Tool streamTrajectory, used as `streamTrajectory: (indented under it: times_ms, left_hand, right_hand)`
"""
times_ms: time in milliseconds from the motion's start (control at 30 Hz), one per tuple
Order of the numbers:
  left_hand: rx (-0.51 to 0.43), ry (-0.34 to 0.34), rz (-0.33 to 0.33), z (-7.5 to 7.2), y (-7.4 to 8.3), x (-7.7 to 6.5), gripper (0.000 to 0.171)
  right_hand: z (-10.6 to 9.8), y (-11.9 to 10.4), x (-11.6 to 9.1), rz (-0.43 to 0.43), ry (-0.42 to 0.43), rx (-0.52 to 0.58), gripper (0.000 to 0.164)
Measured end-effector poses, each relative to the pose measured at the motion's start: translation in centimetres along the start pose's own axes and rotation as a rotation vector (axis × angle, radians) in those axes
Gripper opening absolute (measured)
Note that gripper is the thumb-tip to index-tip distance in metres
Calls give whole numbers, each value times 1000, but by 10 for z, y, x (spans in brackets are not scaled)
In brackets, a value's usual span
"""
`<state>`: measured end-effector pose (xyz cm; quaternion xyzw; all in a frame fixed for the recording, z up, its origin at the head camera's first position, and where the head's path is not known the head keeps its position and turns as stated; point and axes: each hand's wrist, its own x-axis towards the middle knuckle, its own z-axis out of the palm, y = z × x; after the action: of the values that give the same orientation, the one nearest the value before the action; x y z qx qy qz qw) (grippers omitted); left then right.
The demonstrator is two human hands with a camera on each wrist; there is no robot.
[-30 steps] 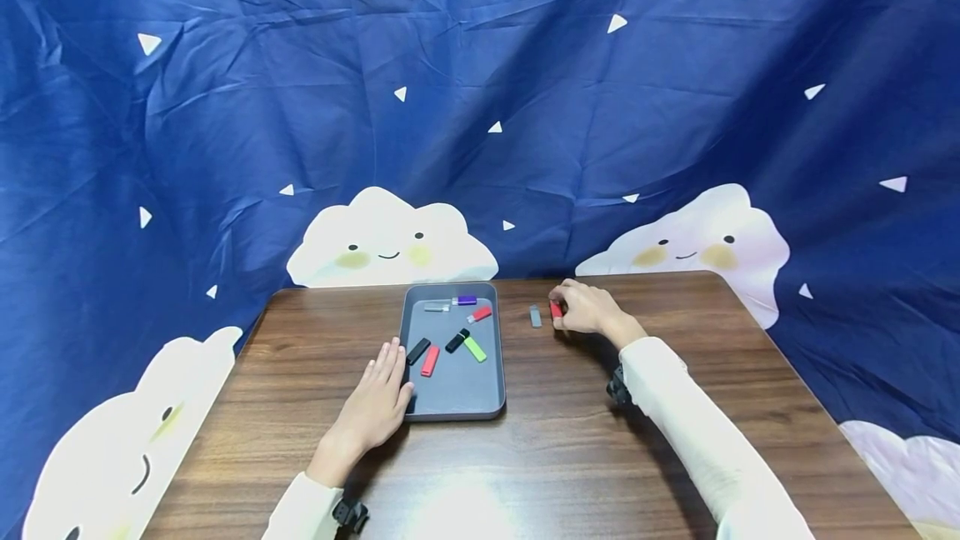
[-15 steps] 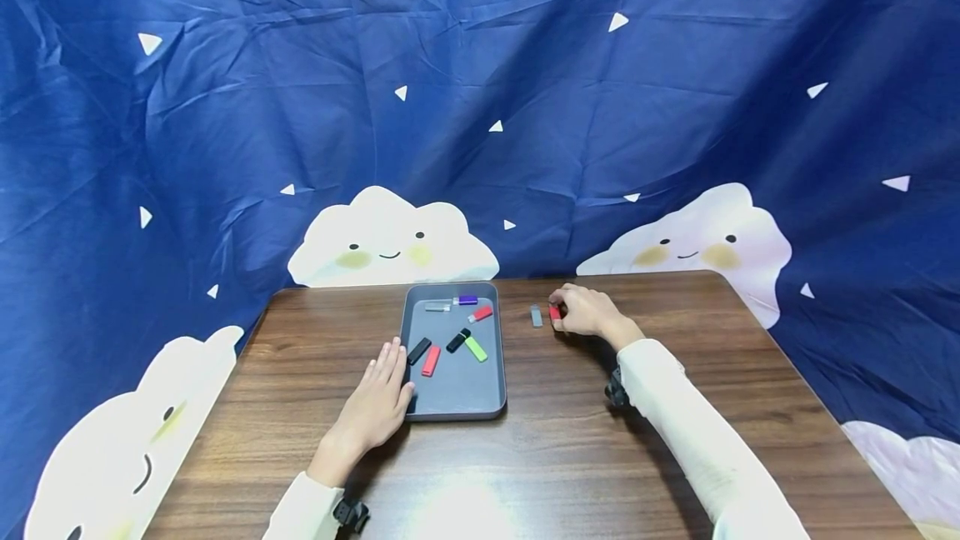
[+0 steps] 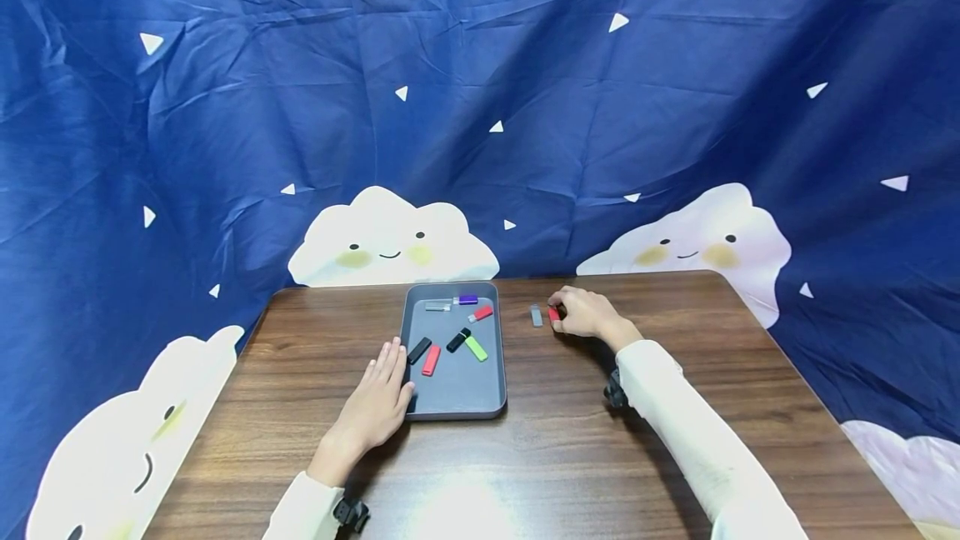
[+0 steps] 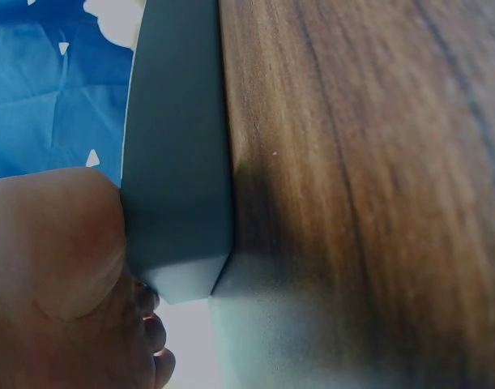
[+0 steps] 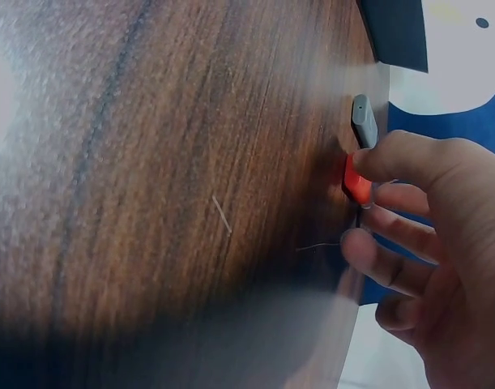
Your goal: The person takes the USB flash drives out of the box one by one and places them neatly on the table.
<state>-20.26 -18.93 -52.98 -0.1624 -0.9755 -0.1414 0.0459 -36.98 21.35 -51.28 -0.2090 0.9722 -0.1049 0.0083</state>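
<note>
My right hand (image 3: 588, 312) pinches a red USB flash drive (image 5: 357, 180) between thumb and fingers, low at the tabletop. Just left of it, and apart from it, lies a grey USB flash drive (image 3: 536, 316). My left hand (image 3: 373, 400) rests with straight fingers along the left rim of a dark grey tray (image 3: 457, 403). Inside the tray lie several more flash drives: a purple one (image 3: 466, 300), a clear one (image 3: 437, 307), a green one (image 3: 476, 348), two red and two black. In the left wrist view, the palm is beside the tray wall (image 4: 178, 146).
The brown wooden table (image 3: 570, 457) ends at a back edge just behind the tray. A blue curtain (image 3: 525, 107) with white clouds hangs beyond it. A black wrist camera (image 3: 351, 514) is on the left wrist, another (image 3: 616, 390) on the right.
My right hand has shifted slightly left with the red USB flash drive, nearer the grey one. The left hand and the tray have stayed in place.
</note>
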Motion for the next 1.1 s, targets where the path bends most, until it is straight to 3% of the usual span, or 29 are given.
streamTrajectory:
  times_ms: [733, 1100]
  left_hand:
    - [-13, 2, 0, -1, 1, 0, 61]
    - [-63, 67, 56, 5, -6, -1, 61]
  right_hand:
    - [0, 3, 0, -4, 13, 26, 46]
    - [-12, -2, 0, -45, 93, 24, 30]
